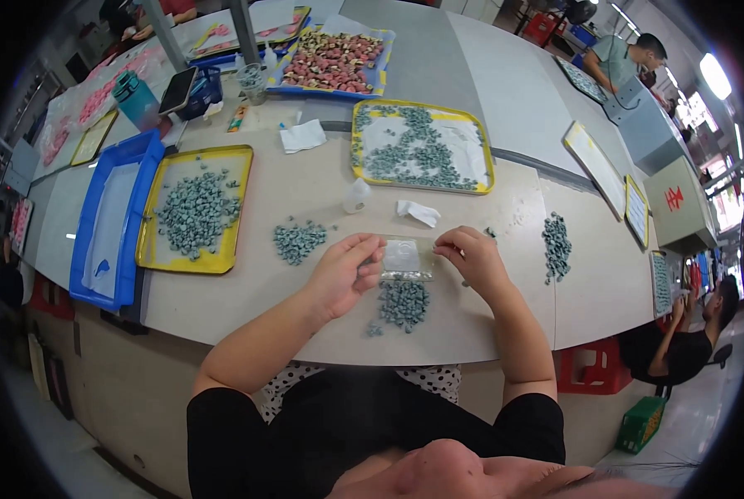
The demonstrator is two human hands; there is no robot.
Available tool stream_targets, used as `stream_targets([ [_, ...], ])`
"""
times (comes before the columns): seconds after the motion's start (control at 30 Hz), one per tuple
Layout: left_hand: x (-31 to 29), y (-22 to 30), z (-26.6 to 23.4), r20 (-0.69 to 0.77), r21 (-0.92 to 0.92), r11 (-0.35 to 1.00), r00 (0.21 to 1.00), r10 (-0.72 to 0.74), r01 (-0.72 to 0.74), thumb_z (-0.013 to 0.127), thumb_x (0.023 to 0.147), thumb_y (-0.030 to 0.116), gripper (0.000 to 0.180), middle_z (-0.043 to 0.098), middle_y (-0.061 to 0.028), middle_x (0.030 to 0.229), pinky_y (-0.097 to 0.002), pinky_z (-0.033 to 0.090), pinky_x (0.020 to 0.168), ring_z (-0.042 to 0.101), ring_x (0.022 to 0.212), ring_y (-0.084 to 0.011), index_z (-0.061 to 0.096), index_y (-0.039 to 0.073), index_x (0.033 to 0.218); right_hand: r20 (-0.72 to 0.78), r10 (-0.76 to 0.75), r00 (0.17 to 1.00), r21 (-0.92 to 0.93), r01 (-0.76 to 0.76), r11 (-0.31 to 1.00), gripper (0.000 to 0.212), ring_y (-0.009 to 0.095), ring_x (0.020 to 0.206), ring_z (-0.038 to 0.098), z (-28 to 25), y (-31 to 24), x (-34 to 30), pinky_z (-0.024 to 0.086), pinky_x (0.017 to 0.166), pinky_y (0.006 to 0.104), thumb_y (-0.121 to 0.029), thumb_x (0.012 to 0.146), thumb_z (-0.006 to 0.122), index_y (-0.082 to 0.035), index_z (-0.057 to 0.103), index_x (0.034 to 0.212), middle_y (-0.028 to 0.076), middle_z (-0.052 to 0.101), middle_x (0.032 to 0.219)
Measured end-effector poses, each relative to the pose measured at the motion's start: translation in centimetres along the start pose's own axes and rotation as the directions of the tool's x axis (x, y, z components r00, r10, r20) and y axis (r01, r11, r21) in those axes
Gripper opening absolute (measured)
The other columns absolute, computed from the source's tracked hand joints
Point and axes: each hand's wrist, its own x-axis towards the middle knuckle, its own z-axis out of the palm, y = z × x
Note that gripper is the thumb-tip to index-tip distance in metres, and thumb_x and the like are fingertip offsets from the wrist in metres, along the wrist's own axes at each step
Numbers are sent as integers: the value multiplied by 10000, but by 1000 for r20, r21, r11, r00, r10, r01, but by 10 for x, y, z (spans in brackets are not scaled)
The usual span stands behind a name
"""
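Closest to us, a black top point(351, 432) fills the foreground, and out beyond it both forearms reach over the pale table point(330, 333). Here are the hands: the left hand point(347, 274), fingers curled, has thumb and fingertips drawn together at the left edge of a clear rectangular packet point(407, 259); the right hand point(474, 259) pinches its right edge, the gap between its tips almost nothing. Bag or thin case? From here I can't say for sure. It sits between the two hands, just beyond a heap of grey-green pieces point(404, 306). Left of that, another small pile point(299, 241); off right, a longer one point(556, 248). Past the packet, a crumpled white tissue point(418, 213), a small white bottle point(357, 196), and a yellow-rimmed tray point(487, 170) scattered with more pieces.
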Motion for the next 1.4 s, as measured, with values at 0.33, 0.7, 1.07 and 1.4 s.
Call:
stream_targets([
  [0.33, 8, 14, -14, -98, -70, 997, 995, 34, -41, 479, 883, 76, 186, 479, -12, 800, -196, 298, 495, 381, 605, -61, 532, -54, 1006, 63, -122, 991, -153, 130, 980, 92, 292, 723, 602, 27, 4, 13, 499, 644, 353, -75, 752, 660, -33, 647, 833, 113, 619, 801],
  [0.7, 4, 11, -17, -88, 4, 1000, 996, -12, 13, 484, 935, 187, 159, 432, 3, 769, -189, 268, 466, 352, 583, -54, 503, 29, 928, 86, -105, 991, -159, 117, 980, 99, 274, 708, 604, 26, 0, 12, 501, 610, 328, -31, 745, 644, -28, 641, 844, 109, 612, 795],
  [1.07, -9, 3, 13, -42, 72, 997, 999, -3, 6, 416, 871, 66, 193, 399, 18, 672, -187, 225, 410, 296, 499, -49, 510, 11, 1030, 91, -79, 993, -162, 93, 982, 99, 280, 696, 598, 8, 5, -6, 493, 605, 335, -43, 752, 643, -20, 635, 848, 110, 604, 791],
  [1.4, 27, -24, 0, -110, -9, 999, 993, 35, -37, 486, 930, 143, 126, 471, -19, 778, -193, 298, 482, 383, 593, -72, 492, 19, 955, 48, -142, 989, -180, 148, 972, 89, 275, 689, 597, 8, 40, -5, 492, 618, 340, -68, 756, 650, -32, 640, 837, 104, 606, 795],
])
